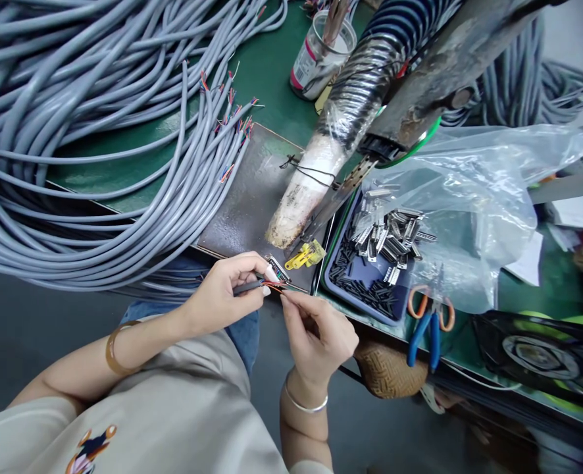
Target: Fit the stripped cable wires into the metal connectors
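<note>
My left hand (pixel 227 293) is closed on the end of a grey cable (pixel 248 286), near the table's front edge. Red, orange and other thin wires (pixel 274 285) fan out from that end. Just above them is a metal connector (pixel 276 270) with a row of contacts, beside my left fingertips. The fingers of my right hand (pixel 318 332) are pinched at the tip of an orange wire, right of the cable end. A yellow clip (pixel 305 255) lies behind the connector, near a soldering iron's tip.
Bundled grey cables (pixel 99 85) cover the left. A white-tipped hose (pixel 316 164) and metal arm (pixel 420 85) hang overhead. Rightward are a blue tray (pixel 328 273) of connectors (pixel 395 240) and black sleeves, a plastic bag (pixel 474 197), cutters (pixel 432 322), pliers and a fan (pixel 538 355). A cup (pixel 306 66) stands behind.
</note>
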A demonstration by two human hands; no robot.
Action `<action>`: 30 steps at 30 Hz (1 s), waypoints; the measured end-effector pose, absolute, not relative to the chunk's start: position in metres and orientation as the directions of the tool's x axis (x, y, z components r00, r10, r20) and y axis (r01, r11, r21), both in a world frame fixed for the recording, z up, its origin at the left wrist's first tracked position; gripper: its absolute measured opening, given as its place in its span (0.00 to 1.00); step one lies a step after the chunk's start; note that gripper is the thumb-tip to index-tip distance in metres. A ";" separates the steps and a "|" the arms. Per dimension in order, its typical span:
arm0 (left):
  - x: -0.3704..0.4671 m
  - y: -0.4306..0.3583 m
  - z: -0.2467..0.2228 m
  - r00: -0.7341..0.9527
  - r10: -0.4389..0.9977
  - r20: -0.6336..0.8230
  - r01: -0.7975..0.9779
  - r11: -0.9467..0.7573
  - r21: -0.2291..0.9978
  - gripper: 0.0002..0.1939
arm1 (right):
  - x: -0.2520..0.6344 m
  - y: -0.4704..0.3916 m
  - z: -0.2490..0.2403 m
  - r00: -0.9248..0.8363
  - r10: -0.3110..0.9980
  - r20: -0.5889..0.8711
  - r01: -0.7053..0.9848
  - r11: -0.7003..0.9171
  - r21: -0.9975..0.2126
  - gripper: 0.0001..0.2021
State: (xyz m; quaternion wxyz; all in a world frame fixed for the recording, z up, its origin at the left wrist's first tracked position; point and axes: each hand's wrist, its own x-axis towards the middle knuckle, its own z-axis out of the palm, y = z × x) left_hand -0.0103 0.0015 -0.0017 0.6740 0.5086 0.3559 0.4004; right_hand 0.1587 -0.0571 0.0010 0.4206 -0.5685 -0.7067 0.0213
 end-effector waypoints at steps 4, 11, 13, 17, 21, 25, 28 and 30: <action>-0.009 0.003 -0.002 0.449 0.887 -0.104 -0.198 0.213 0.957 0.03 | 0.159 -0.056 -0.001 0.013 0.786 0.618 0.810 0.354 -0.467 0.10; -0.008 0.002 -0.002 0.449 0.861 -0.239 -0.248 0.377 0.892 0.07 | 0.159 -0.060 -0.008 0.100 0.763 0.639 0.772 0.346 -0.534 0.11; -0.008 0.002 -0.002 0.436 0.862 -0.259 -0.266 0.399 0.878 0.08 | 0.159 -0.060 -0.009 0.240 0.666 0.706 0.701 0.384 -0.601 0.14; -0.007 0.001 -0.001 0.380 0.892 -0.243 -0.291 0.365 0.885 0.09 | 0.160 -0.057 -0.013 0.367 0.597 0.714 0.643 0.391 -0.658 0.15; -0.006 0.001 0.000 0.353 0.916 -0.191 -0.265 0.294 0.918 0.08 | 0.161 -0.055 -0.020 0.247 0.777 0.578 0.662 0.300 -0.687 0.09; -0.003 0.001 -0.001 0.275 0.953 -0.128 -0.198 0.186 0.962 0.06 | 0.157 -0.050 -0.025 0.191 0.831 0.523 0.639 0.299 -0.709 0.07; 0.002 0.002 -0.003 0.211 0.975 -0.071 -0.132 0.100 0.986 0.06 | 0.153 -0.045 -0.025 0.172 0.773 0.611 0.694 0.344 -0.632 0.09; 0.004 0.003 -0.004 0.182 0.983 -0.030 -0.090 0.047 0.995 0.06 | 0.152 -0.042 -0.025 0.149 0.739 0.657 0.723 0.371 -0.582 0.11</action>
